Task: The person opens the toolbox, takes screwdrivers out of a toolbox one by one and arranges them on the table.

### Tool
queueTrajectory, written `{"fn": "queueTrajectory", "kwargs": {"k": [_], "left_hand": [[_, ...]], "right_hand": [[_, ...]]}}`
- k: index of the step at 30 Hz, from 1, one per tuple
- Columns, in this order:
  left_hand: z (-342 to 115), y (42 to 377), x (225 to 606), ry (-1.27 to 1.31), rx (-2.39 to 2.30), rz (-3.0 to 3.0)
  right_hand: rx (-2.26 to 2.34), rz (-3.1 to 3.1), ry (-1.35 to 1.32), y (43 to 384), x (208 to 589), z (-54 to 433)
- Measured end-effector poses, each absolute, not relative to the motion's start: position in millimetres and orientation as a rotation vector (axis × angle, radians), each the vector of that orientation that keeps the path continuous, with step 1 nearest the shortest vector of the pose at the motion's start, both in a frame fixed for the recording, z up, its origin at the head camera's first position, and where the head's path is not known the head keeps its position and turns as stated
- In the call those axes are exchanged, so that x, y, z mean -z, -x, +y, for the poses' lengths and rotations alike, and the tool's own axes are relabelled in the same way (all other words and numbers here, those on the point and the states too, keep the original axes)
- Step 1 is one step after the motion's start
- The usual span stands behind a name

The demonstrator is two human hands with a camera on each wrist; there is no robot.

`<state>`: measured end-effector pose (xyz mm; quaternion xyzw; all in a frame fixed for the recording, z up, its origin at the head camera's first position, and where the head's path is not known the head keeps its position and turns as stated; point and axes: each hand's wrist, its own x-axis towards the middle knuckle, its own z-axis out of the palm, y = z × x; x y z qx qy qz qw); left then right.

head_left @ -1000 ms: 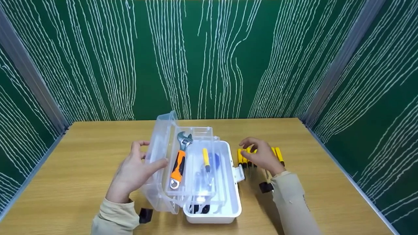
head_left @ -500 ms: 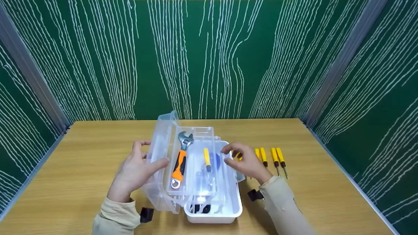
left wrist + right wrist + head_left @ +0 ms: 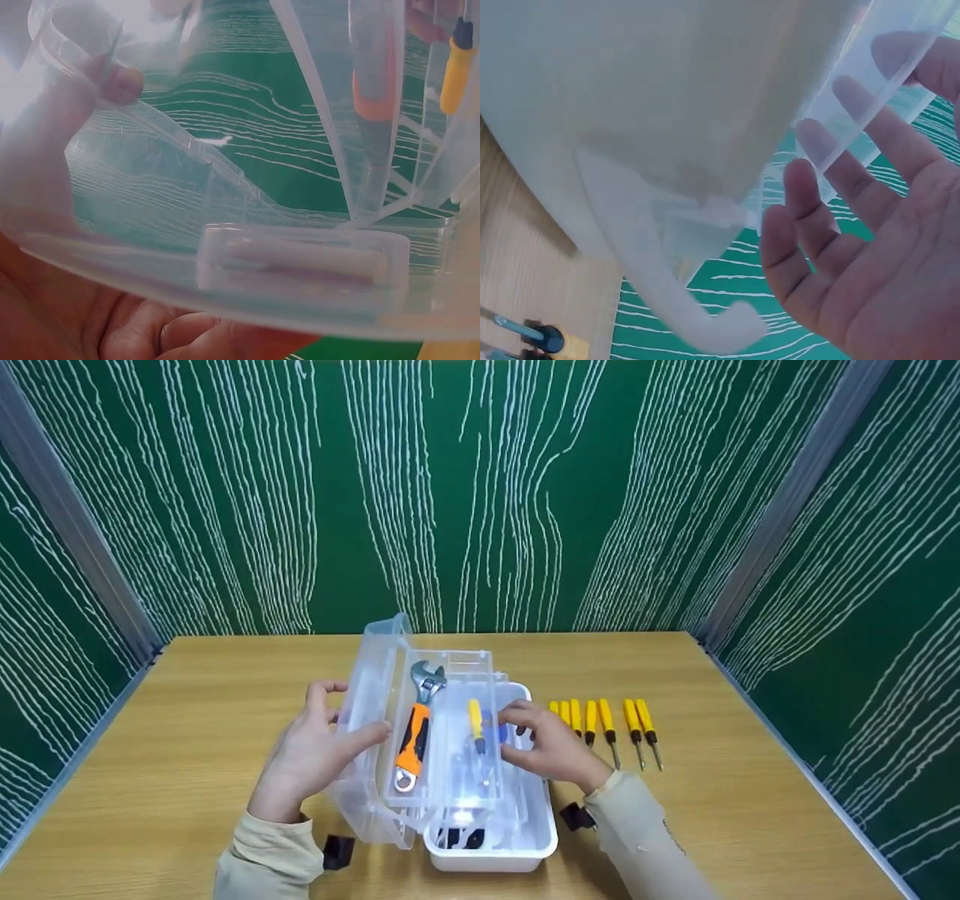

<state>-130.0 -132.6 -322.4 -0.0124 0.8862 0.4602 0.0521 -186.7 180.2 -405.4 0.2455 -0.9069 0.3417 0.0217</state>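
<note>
A white toolbox (image 3: 491, 861) stands in the middle with its clear lid (image 3: 375, 660) swung up on the left. My left hand (image 3: 304, 757) grips the lid, thumb on one side and fingers on the other. In the raised clear tray (image 3: 454, 658) lie an adjustable wrench (image 3: 411, 742) with an orange and black handle and a yellow-handled screwdriver (image 3: 475, 720). My right hand (image 3: 551, 746) is at the tray's right wall, its fingers loosely bent and spread; in the right wrist view the fingertips (image 3: 814, 139) overlap the clear plastic. Whether they press on it is unclear.
Several yellow-handled screwdrivers (image 3: 606, 716) lie in a row on the wooden table (image 3: 750, 810), right of the toolbox. A black item (image 3: 471, 838) and something blue show inside the box. A white latch (image 3: 641, 240) sticks out from its side. Green walls surround the table.
My right hand has moved left from above the row of screwdrivers to the tray's right wall, uncovering the screwdrivers. The left hand keeps its hold on the lid.
</note>
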Motion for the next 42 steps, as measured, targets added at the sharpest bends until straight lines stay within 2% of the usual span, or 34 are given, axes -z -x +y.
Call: {"fn": "queueTrajectory", "kwargs": {"k": [12,33,42], "left_hand": [[-131.4,130.9,321.3,0.031,-1.411,2.692],[-131.0,130.9,321.7,0.002,-1.389,2.714],[-131.2,127.7,320.0,0.039,-1.388,2.688]], "right_hand": [[-0.988,-2.958,-0.817,181.7,406.6,173.3],[-0.619,-2.922,-0.719,173.2,401.2,164.3],[-0.749,-2.919,-0.661,172.7,400.7,161.6]]}}
